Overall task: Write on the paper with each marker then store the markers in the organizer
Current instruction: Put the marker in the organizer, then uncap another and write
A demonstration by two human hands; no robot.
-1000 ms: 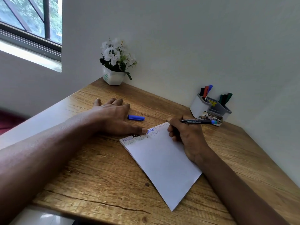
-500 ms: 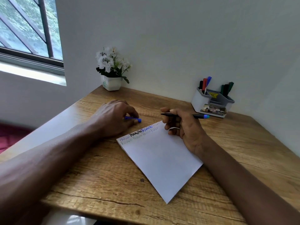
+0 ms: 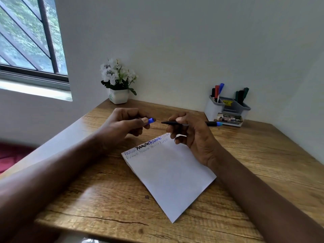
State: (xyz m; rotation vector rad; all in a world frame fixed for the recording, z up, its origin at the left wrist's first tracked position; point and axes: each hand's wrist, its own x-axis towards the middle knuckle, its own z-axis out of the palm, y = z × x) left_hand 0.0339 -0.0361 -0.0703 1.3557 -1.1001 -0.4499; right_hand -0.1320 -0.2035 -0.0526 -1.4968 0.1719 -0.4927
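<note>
Head view shows the wooden desk (image 3: pixel 263 155), the written paper (image 3: pixel 168 174) flat on it, and the organizer (image 3: pixel 228 109) by the back wall. Both hands have risen since half a second ago. The right hand (image 3: pixel 191 135) grips the marker (image 3: pixel 171 122) in curled fingers above the paper. The left hand (image 3: pixel 122 127) fingers pinch the blue cap (image 3: pixel 151 120), now off the desk and near the marker's tip.

The left forearm (image 3: pixel 52 172) and right forearm (image 3: pixel 259 204) are bare along their whole visible length, as are the left grip (image 3: pixel 124 125) and right grip (image 3: pixel 192 135).
</note>
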